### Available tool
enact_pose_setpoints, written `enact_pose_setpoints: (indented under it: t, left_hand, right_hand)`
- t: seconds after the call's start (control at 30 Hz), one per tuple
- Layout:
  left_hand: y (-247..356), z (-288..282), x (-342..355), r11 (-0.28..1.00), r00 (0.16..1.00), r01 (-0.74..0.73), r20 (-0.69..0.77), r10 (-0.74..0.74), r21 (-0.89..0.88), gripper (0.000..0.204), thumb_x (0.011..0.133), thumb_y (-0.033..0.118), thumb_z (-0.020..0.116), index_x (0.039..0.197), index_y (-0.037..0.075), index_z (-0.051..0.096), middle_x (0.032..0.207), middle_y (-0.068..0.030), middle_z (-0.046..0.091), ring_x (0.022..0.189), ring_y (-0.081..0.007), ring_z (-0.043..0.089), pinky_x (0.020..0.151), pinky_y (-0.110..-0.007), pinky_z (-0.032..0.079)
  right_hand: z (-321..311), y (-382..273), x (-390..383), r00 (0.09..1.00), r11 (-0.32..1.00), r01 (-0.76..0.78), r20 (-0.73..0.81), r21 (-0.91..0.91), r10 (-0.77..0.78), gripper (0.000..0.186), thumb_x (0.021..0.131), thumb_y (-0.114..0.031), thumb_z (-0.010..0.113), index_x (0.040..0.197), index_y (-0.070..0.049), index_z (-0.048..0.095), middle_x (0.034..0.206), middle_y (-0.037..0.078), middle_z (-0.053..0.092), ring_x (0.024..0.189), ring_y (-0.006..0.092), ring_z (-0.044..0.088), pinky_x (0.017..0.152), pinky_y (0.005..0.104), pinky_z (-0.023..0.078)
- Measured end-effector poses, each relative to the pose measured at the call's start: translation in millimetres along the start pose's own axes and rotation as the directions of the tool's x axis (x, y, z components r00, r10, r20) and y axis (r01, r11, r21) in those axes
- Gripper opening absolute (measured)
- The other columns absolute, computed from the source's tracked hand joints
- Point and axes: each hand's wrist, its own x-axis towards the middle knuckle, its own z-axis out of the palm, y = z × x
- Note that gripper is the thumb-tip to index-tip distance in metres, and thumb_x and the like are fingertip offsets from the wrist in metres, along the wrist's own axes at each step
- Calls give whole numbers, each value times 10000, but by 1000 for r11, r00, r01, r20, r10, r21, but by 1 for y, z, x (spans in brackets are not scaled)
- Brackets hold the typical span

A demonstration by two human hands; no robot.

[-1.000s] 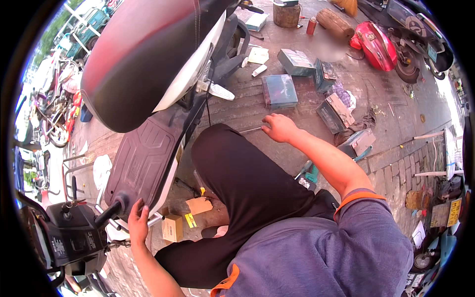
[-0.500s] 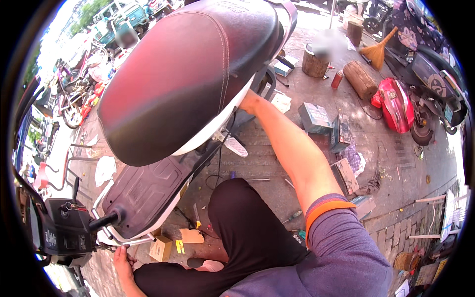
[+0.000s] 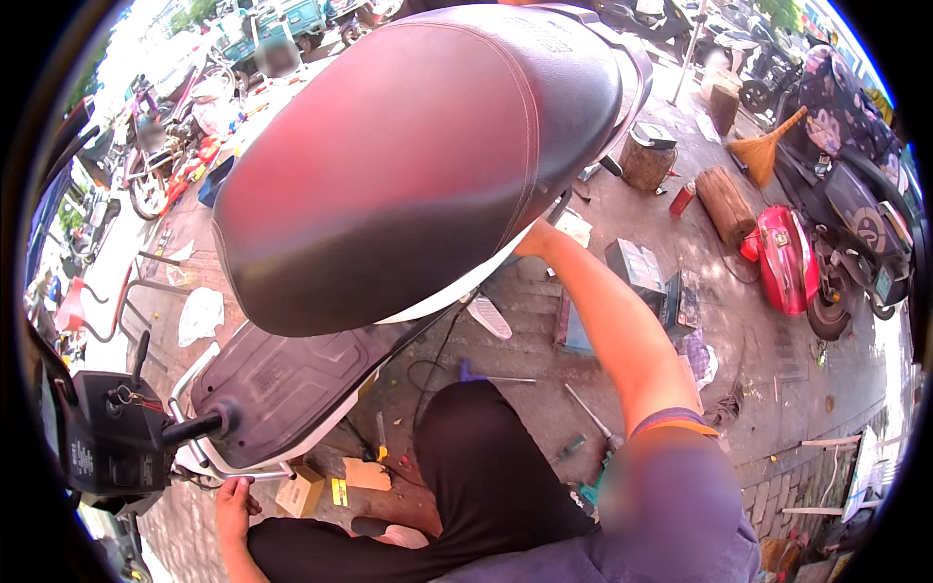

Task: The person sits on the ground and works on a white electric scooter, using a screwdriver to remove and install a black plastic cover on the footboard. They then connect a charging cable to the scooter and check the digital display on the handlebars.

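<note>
Head view: smooth black scooter seat (image 3: 408, 170), reddish across the middle.

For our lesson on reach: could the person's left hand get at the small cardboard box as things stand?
Probably yes: the left hand is close beside the cardboard box, with nothing visible between them, though depth is uncertain.

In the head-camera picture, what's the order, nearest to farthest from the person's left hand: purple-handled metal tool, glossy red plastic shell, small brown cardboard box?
1. Small brown cardboard box: just right of the left hand.
2. Purple-handled metal tool: on the ground, near the middle.
3. Glossy red plastic shell: far right side.
</note>
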Motion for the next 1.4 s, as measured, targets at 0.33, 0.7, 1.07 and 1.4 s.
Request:
enact_pose_setpoints:
  t: [0.33,0.7,1.07,1.4]
  left_hand:
    - [-1,-2,6,998,996,63,65,-63,14,351,1087,342,614,1172,19,720,674,-49,631,550,-138,609,554,-270,507]
    - [20,20,10,990,993,25,110,-41,136,345,1098,330,601,1174,17,725,701,-33,628,602,-126,611,583,-273,498]
    - [19,15,-8,975,991,2,130,-32,224,304,1082,273,622,1175,-4,706,771,-37,653,636,-117,592,609,-283,482]
    - [74,155,12,728,835,-383,550,9,569,419,967,322,738,1284,52,691,1032,-164,777,978,-341,743,875,-429,573]
  right_hand:
    - [29,13,9,992,990,65,-117,125,-50,404,888,29,612,1277,-48,690,1333,158,677,1278,349,602,1118,433,464]
    - [36,31,1,995,883,15,-81,-468,-60,445,907,-102,644,1351,-108,682,1421,132,657,1374,327,562,1186,418,409]
    - [34,44,-89,870,887,-418,-193,198,453,194,1035,-151,652,1158,-8,698,1013,104,760,893,209,721,849,361,560]
    - [25,-97,-166,600,438,-202,-243,876,762,155,1051,-102,630,1179,-35,573,895,2,586,726,91,508,702,294,448]
